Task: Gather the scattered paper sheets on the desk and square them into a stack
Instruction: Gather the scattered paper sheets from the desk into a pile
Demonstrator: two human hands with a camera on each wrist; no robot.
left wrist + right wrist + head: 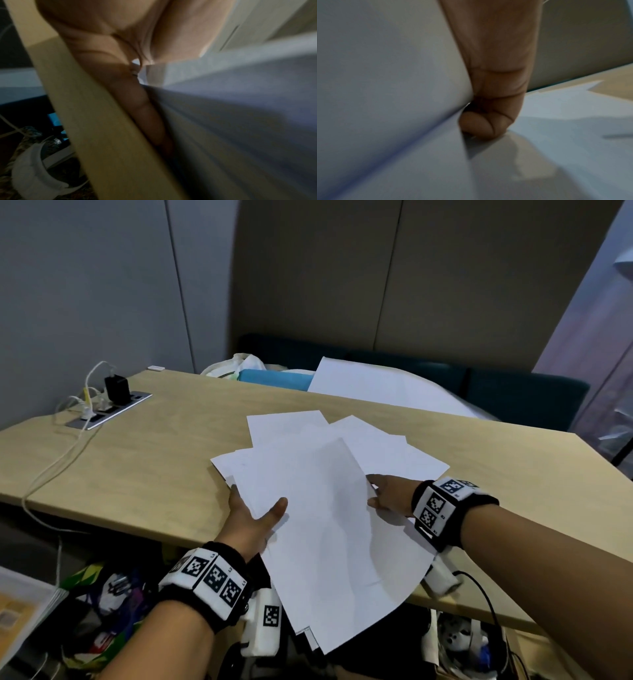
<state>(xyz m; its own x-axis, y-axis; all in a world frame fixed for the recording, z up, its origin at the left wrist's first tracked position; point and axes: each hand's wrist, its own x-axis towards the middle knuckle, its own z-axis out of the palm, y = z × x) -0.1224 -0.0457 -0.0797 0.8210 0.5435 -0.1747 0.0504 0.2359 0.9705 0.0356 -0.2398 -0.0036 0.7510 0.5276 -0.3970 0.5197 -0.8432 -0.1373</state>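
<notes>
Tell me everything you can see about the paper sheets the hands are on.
The paper sheets are plain white, blank and thin, fanned unevenly with corners sticking out, not yet squared. The far ones lie flat on the wooden desk; the near ones overhang its front edge and curve. The left hand grips their left side, thumb on top; the right hand holds the right edge.

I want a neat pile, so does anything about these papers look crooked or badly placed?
Yes. The paper sheets are fanned at different angles, corners sticking out, and the lower ends hang past the desk edge. The left hand pinches them with thumb on top; the right hand holds their right side.
</notes>
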